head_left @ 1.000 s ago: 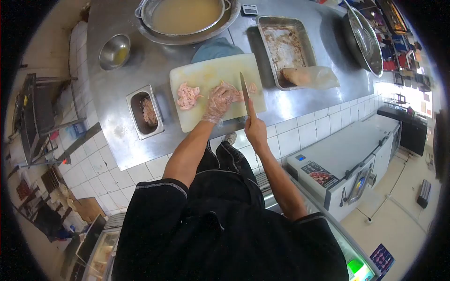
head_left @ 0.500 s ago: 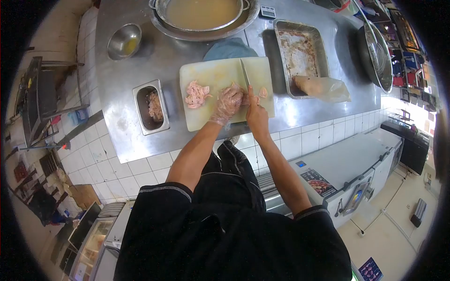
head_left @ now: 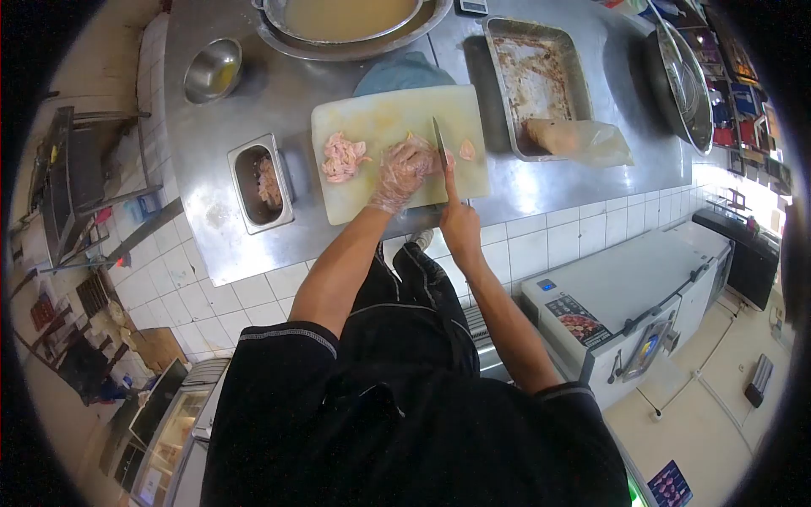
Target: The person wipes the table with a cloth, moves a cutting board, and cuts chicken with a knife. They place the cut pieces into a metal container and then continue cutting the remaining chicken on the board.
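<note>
My left hand (head_left: 404,171), in a clear plastic glove, presses closed over a piece of pale pink raw meat (head_left: 410,138) on the white cutting board (head_left: 380,114). Only the edges of that meat show around the fingers. Just right of it, my bare right hand (head_left: 460,226) grips a knife (head_left: 439,139), index finger stretched along its top and blade pointing away from me. The blade lies beside the left fingertips. A heap of cut raw meat strips (head_left: 342,158) rests at the board's left, and a small slice (head_left: 466,150) lies right of the knife.
Left of the board stand a metal container with meat (head_left: 260,184) and a steel bowl (head_left: 213,71). Behind are a large basin of cloudy liquid (head_left: 342,19) and a blue-green cloth (head_left: 404,74). A stained tray (head_left: 541,80) with a plastic bag (head_left: 596,144) is on the right.
The knife and my right hand have drawn back towards me across the board. My left hand stays over the meat. The whole view has shifted slightly.
</note>
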### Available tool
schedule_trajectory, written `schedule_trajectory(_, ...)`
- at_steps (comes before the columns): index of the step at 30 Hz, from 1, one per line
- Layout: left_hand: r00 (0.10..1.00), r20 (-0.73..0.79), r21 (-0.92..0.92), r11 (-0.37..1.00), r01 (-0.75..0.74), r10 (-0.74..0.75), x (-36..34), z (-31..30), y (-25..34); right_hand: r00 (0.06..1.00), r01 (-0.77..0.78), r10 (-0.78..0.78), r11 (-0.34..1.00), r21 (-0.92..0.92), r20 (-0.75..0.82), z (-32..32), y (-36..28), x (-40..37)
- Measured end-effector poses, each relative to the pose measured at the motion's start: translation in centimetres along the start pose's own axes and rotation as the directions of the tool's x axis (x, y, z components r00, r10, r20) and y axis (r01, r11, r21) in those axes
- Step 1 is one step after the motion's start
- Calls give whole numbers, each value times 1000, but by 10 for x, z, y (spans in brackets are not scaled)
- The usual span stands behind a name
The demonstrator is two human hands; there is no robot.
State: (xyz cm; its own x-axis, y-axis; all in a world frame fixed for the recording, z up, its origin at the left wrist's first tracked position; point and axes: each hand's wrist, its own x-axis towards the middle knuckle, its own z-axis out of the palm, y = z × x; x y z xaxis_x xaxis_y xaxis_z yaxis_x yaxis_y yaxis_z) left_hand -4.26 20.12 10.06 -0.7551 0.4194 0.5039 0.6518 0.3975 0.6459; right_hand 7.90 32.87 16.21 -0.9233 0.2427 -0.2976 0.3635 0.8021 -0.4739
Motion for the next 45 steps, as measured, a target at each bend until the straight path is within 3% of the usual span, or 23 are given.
schedule_trajectory(4,999,-17,1,1000,-30,30,0,1,0,979,153,-147,988,26,-143,13,4,41)
schedule_trajectory(6,998,-29,28,998,-62,62,-5,7,-9,976,163,-160,987,6,-145,12,2,58)
schedule_trajectory(10,999,44,29,1000,13,-14,-13,9,-13,972,174,-173,985,-6,-157,18,10,39)
schedule_trajectory(13,1000,3,51,999,-7,6,-9,9,-6,998,54,-55,998,-17,-14,10,18,-14)
schedule_trajectory(15,1000,-29,77,997,-3,5,-7,10,-6,1000,10,-10,997,-73,-1,13,20,-34)
schedule_trajectory(19,999,11,63,997,50,-51,-5,8,-5,998,-51,53,997,-57,33,9,7,-17)
schedule_trajectory(22,997,36,68,995,68,-70,-8,9,-6,992,54,-61,996,-68,-113,17,3,30)
schedule_trajectory(25,998,23,54,997,59,-60,-13,17,-17,984,108,-117,991,-77,-131,16,3,56)
schedule_trajectory(27,997,39,71,995,64,-67,-19,20,-19,993,55,-64,995,-89,-100,16,1,47)
schedule_trajectory(30,996,47,-97,992,86,-81,-5,6,-5,994,-9,3,999,-52,-113,14,3,7)
schedule_trajectory(34,992,46,3,993,116,-116,-15,14,-9,989,-117,110,991,-68,-100,14,5,-28)
schedule_trajectory(39,989,68,9,991,130,-130,-3,2,4,982,-73,71,997,-7,-177,6,-1,-3)
schedule_trajectory(42,999,11,79,995,-53,53,-2,11,-6,979,-64,72,997,48,-191,-3,-4,2)
schedule_trajectory(45,993,66,-56,993,104,-100,-1,4,1,979,-9,32,993,114,-202,-9,-7,15)
